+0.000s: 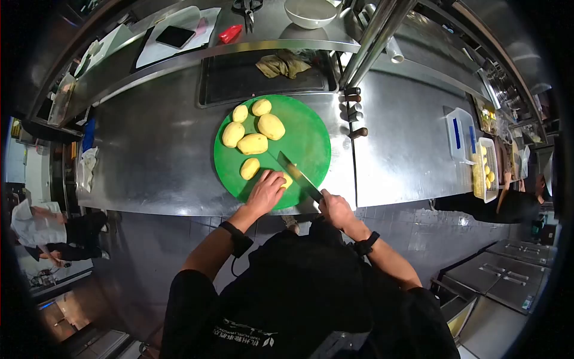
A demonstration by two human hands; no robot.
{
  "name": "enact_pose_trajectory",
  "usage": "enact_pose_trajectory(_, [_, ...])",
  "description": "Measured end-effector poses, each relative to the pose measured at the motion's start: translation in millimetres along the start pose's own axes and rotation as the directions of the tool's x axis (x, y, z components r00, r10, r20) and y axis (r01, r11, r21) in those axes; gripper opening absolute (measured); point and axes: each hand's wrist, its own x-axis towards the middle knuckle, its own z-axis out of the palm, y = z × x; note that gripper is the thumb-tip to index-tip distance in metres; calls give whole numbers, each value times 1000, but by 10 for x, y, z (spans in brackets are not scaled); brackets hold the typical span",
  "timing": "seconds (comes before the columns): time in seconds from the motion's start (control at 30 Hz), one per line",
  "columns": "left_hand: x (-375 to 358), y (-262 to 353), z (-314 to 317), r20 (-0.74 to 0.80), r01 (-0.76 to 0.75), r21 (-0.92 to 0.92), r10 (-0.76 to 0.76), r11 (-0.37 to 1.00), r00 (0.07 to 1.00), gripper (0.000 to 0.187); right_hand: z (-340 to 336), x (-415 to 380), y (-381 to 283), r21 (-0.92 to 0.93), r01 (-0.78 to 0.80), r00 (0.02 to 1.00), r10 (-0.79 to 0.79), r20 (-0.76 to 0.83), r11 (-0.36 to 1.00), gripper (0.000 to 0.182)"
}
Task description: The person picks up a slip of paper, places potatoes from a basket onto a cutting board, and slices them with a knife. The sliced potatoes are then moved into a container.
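Note:
A round green cutting board lies at the front of the steel counter. Near its front edge, my left hand curls its fingers over a peeled potato, partly covered by them. My right hand grips the handle of a kitchen knife, whose blade slants up and left over the board, right beside that potato. Several whole peeled potatoes sit on the board's left half, and one smaller potato lies just above my left hand.
Behind the board is a dark tray with a crumpled brown cloth. Knife handles stick out by the counter seam. A shelf above holds a phone, scissors and a white bowl. People stand at left and right, near a potato basket.

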Motion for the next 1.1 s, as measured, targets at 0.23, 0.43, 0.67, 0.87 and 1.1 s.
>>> enact_pose_trajectory(0.23, [233,-4,-49,45,-83,45,81,996,996,15,110,49,-41,-93,45,997,-50,-53,995,30])
enact_pose_trajectory(0.43, [312,-75,-96,114,-177,40,171,983,979,10,-120,10,-149,-122,62,996,-68,-49,991,27])
enact_pose_trajectory(0.67, [290,-30,-108,58,-146,9,145,989,988,8,-137,10,-217,-70,52,999,-53,-14,996,25])
enact_pose_trajectory(0.87, [239,-36,-55,44,-126,40,124,991,991,9,-200,13,-301,-94,85,996,-88,-34,992,28])
enact_pose_trajectory(1.1, [184,-84,-2,41,-125,70,122,990,992,13,-48,95,-271,-62,85,994,-89,-62,994,27])
